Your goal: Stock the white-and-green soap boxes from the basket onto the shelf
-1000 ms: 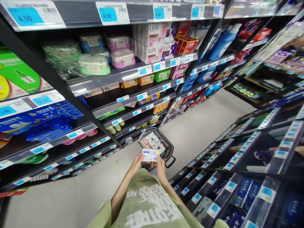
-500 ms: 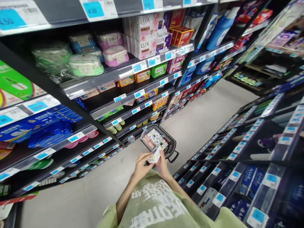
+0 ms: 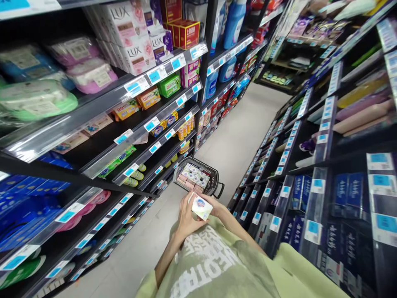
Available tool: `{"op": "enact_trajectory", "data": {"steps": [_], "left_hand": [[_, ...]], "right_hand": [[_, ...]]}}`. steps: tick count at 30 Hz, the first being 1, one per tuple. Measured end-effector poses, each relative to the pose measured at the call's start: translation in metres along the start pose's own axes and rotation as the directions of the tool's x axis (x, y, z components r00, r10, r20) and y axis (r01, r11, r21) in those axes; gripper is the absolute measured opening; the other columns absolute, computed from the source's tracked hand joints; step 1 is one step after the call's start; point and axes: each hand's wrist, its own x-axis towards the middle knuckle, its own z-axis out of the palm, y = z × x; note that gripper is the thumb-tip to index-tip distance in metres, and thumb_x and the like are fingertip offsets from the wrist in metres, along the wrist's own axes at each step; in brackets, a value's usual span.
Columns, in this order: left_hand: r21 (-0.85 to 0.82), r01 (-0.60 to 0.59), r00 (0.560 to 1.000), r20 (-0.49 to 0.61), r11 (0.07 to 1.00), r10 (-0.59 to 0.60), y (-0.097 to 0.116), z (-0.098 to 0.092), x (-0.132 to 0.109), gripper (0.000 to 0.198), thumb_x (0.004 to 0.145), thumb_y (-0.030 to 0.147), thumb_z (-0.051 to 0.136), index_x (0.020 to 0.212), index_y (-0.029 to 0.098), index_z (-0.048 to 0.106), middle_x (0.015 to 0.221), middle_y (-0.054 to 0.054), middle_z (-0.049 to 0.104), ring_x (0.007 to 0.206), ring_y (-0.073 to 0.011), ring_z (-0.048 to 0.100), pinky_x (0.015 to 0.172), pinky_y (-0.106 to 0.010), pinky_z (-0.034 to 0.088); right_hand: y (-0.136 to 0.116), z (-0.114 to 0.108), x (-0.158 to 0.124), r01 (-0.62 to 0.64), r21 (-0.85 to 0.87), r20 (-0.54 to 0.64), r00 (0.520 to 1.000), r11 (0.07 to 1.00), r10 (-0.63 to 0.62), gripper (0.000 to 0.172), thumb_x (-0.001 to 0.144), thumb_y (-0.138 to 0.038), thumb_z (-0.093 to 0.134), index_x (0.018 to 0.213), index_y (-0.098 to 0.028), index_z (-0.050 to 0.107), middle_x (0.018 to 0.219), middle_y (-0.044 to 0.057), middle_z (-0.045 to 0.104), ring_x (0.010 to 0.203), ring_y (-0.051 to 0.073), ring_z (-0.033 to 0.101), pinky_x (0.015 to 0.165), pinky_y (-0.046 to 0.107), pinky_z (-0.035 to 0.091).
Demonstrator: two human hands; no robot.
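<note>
A small white soap box point(image 3: 201, 207) with a blue logo sits between both hands in front of my chest. My left hand point(image 3: 187, 217) curls its fingers round the box's left side. My right hand point(image 3: 216, 206) grips the box from the right, mostly hidden behind it. Just beyond the hands, a black shopping basket point(image 3: 214, 187) stands on the floor, filled with several similar small boxes point(image 3: 194, 178).
Store shelves run down the left with LUX soap boxes point(image 3: 133, 51), wrapped packs point(image 3: 89, 74) and blue price tags. Dark shelves with blue packets point(image 3: 344, 194) line the right. A pale floor aisle point(image 3: 238, 136) leads away between them.
The box has been turned in my hands from its label face to the blue-logo face. My view has swung right and further along the aisle.
</note>
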Motion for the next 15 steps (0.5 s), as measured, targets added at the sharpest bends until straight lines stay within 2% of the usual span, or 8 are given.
{"op": "enact_trajectory", "data": {"steps": [3,6,11,15], "left_hand": [[-0.081,0.107,0.994,0.017,0.991,-0.106,-0.003,-0.004,-0.002,0.118,0.065,0.031,0.093,0.160,0.025,0.023,0.157,-0.020,0.040,0.144,-0.0361,0.045,0.115,-0.054,0.046],[-0.110,0.182,0.983,0.015,0.977,-0.181,-0.005,-0.010,-0.004,0.111,0.068,0.028,0.091,0.158,0.025,0.027,0.157,-0.019,0.040,0.144,-0.0354,0.046,0.117,-0.053,0.045],[-0.118,0.158,0.987,-0.008,0.980,-0.160,-0.013,-0.015,-0.010,0.107,0.069,0.026,0.089,0.158,0.025,0.029,0.158,-0.019,0.037,0.146,-0.0360,0.044,0.119,-0.054,0.044],[-0.134,0.167,0.985,-0.009,0.977,-0.170,-0.020,-0.015,-0.017,0.109,0.069,0.025,0.088,0.158,0.026,0.027,0.158,-0.019,0.037,0.147,-0.0360,0.042,0.119,-0.054,0.043]], "right_hand": [[-0.002,0.004,0.007,-0.035,0.029,-0.001,0.999,0.999,0.035,0.041,0.098,-0.051,0.057,0.102,-0.012,0.069,0.082,0.013,0.077,0.067,0.023,0.072,0.071,0.038,0.061],[-0.002,0.010,0.011,-0.025,0.017,0.015,1.000,1.000,0.024,0.048,0.097,-0.055,0.060,0.114,-0.010,0.068,0.090,0.016,0.078,0.067,0.025,0.072,0.068,0.040,0.060],[0.004,0.021,0.014,-0.039,-0.028,-0.026,0.999,0.999,0.039,0.055,0.095,-0.061,0.058,0.113,-0.010,0.069,0.094,0.018,0.078,0.074,0.026,0.074,0.068,0.036,0.058],[0.008,0.024,0.017,-0.033,-0.050,0.007,0.999,0.998,0.034,0.052,0.094,-0.059,0.060,0.115,-0.012,0.069,0.100,0.018,0.077,0.082,0.028,0.074,0.061,0.032,0.055]]}}
